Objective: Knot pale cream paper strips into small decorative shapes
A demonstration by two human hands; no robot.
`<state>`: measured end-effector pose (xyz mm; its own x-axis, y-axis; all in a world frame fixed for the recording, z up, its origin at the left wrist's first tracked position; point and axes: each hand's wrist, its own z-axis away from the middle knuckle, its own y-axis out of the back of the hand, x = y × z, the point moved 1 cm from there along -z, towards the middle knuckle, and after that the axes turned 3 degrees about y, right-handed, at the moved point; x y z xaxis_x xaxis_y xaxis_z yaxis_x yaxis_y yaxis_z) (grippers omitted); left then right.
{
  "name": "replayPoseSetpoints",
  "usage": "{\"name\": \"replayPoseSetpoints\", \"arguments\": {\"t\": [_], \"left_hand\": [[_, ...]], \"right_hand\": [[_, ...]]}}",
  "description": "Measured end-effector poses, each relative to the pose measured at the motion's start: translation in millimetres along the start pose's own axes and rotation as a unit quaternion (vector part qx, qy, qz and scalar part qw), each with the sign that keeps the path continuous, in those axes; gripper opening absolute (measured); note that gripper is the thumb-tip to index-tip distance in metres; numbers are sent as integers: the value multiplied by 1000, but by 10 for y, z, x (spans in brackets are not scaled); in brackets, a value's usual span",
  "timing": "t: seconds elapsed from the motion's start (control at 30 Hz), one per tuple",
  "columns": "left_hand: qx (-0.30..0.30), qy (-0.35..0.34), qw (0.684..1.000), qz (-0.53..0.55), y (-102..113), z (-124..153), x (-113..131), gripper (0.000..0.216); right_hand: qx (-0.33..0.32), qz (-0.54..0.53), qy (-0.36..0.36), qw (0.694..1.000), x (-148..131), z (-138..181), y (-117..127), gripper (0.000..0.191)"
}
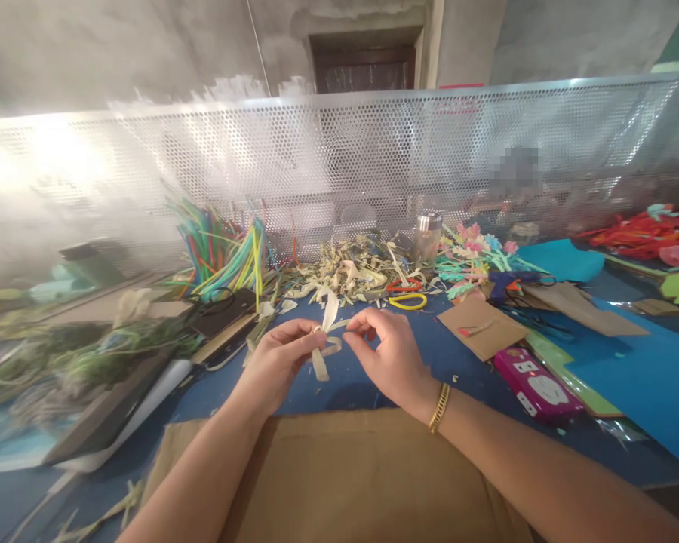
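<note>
My left hand (277, 354) and my right hand (390, 354) meet above the blue table (351, 377), both pinching pale dried leaf strips (325, 332). One strip stands up between the hands, another hangs down below the left fingers. My right wrist wears a gold bracelet (440, 407). A brown cardboard sheet (345, 475) lies under my forearms.
A heap of dried leaf scraps (354, 271) lies behind the hands, with coloured sticks (226, 253) to its left and paper flowers (475, 256) to its right. A pink device (535, 383), cardboard pieces (483, 328), blue paper (645, 377) sit right. A perforated metal screen (339, 166) backs the table.
</note>
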<state>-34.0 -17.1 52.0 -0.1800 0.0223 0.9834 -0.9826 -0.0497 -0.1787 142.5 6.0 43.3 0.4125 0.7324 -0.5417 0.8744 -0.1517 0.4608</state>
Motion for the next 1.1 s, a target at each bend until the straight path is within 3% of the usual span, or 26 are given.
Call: {"name": "replayPoseSetpoints", "arguments": {"t": [0.1, 0.17, 0.27, 0.43, 0.53, 0.7, 0.83, 0.97, 1.1], "left_hand": [[-16, 21, 1000, -6, -9, 4, 4, 15], [-19, 33, 999, -3, -17, 7, 11, 16], [-9, 40, 999, 2, -21, 3, 18, 18], [7, 34, 999, -9, -5, -22, -18, 21], [10, 10, 1000, -20, 4, -30, -40, 22], [16, -17, 998, -57, -1, -25, -31, 25], [12, -42, 995, -89, -18, -17, -18, 23], [22, -60, 992, -108, -32, -18, -27, 25], [23, -64, 990, -124, -28, -30, -59, 27]], "right_hand": [[46, 76, 55, 995, -18, -4, 45, 16], [35, 95, 75, 992, -33, -4, 56, 16], [-11, 84, 81, 993, -58, 8, 56, 7], [-117, 21, 180, 976, -119, 28, 52, 14], [-163, -10, 199, 966, -122, 23, 49, 23], [-109, -33, 207, 972, -131, 8, 68, 12], [-37, -109, 190, 975, -200, 15, 106, 13], [-46, -168, 112, 978, -202, 28, 93, 14], [-70, -126, 15, 989, -89, 34, 38, 18]]}}
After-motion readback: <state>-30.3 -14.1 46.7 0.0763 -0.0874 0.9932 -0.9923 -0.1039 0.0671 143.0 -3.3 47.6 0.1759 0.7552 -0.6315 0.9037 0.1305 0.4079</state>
